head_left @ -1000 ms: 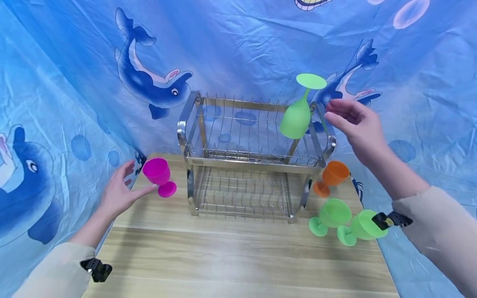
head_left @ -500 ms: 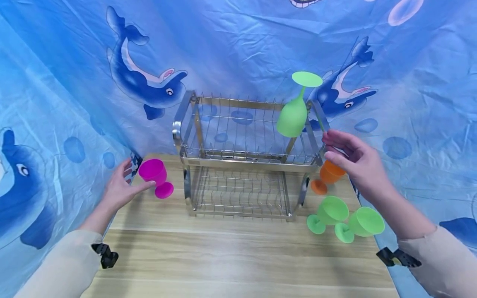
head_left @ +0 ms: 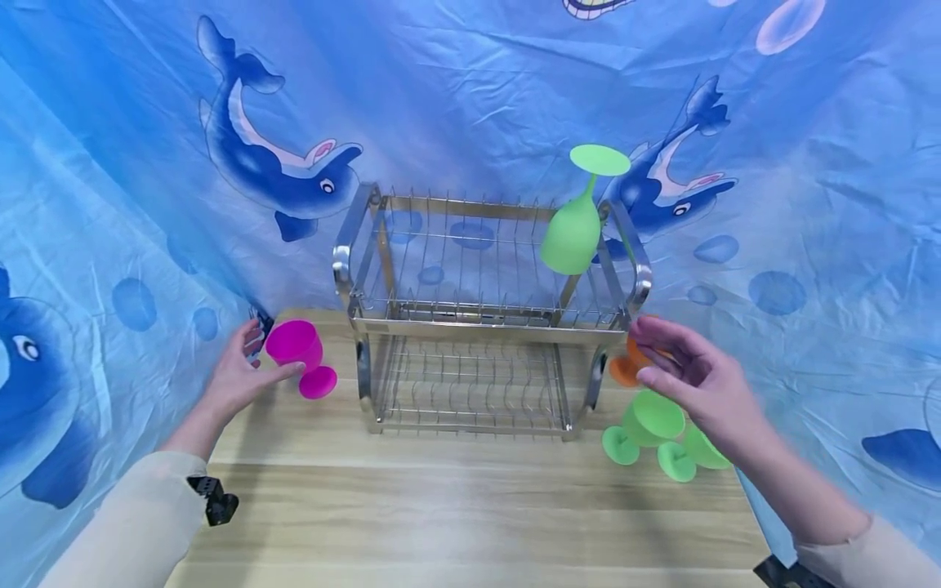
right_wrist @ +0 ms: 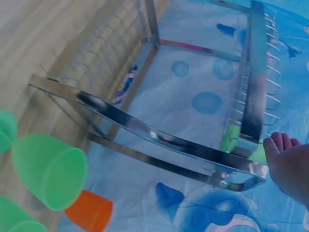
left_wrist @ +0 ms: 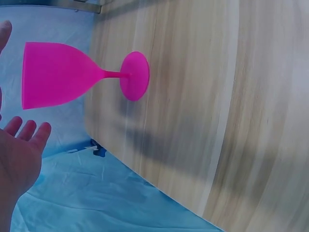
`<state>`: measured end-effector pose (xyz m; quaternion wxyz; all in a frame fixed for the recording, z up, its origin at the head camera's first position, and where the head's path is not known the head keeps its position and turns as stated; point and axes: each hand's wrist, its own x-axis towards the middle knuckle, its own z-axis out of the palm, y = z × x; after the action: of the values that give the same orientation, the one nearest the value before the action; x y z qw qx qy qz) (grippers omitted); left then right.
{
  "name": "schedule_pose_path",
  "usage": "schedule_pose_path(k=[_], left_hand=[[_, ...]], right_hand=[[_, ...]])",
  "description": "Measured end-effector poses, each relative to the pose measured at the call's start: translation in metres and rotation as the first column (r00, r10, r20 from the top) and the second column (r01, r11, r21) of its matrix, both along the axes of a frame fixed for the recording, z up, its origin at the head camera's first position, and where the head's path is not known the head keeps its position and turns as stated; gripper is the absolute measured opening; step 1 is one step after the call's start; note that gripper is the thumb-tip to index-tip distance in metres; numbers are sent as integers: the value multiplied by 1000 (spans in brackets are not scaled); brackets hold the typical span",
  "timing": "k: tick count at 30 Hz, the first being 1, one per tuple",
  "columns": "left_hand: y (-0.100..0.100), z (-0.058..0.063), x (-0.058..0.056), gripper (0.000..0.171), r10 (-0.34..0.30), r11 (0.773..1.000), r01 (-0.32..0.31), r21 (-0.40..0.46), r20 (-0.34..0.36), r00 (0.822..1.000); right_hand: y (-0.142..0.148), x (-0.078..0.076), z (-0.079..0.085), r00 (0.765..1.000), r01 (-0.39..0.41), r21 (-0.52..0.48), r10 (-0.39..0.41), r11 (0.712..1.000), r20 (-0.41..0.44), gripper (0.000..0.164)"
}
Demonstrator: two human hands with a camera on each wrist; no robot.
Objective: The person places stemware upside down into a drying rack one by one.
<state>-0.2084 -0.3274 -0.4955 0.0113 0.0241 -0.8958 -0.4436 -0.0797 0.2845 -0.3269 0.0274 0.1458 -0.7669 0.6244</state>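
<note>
My left hand [head_left: 238, 371] is beside a magenta goblet [head_left: 294, 343] that stands upright at the table's left. Its thumb and fingers are spread about the bowl, and the left wrist view has a gap between the fingers and the goblet [left_wrist: 60, 75]. On the right, my empty right hand [head_left: 694, 384] hovers with loosely bent fingers, partly hiding an orange goblet [head_left: 625, 371]. Two upright green goblets, one nearer the rack [head_left: 653, 418] and one partly behind my wrist [head_left: 677, 462], stand on the table. Another green goblet [head_left: 572, 237] rests upside down on the upper rack.
A two-tier metal dish rack [head_left: 470, 330] with wire shelves stands at the table's back middle. Its curved side handle [right_wrist: 159, 137] rises close to the right hand. Blue dolphin-print cloth [head_left: 470, 98] hangs behind and along both sides of the wooden table [head_left: 441, 506].
My right hand has come down from beside the upside-down green goblet to in front of the orange one. The left hand stays by the magenta goblet. The head view has shifted slightly.
</note>
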Motion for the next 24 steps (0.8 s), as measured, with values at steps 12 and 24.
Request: schedule_pose_path(k=[12, 24], left_hand=[[7, -13, -8, 121, 25, 998, -26, 55, 15, 1000], [10, -19, -14, 121, 96, 994, -98, 45, 57, 994]], right_hand=[[-7, 14, -56, 999, -35, 139, 40, 990, -35, 68], [-11, 13, -83, 999, -49, 124, 47, 991, 15, 66]])
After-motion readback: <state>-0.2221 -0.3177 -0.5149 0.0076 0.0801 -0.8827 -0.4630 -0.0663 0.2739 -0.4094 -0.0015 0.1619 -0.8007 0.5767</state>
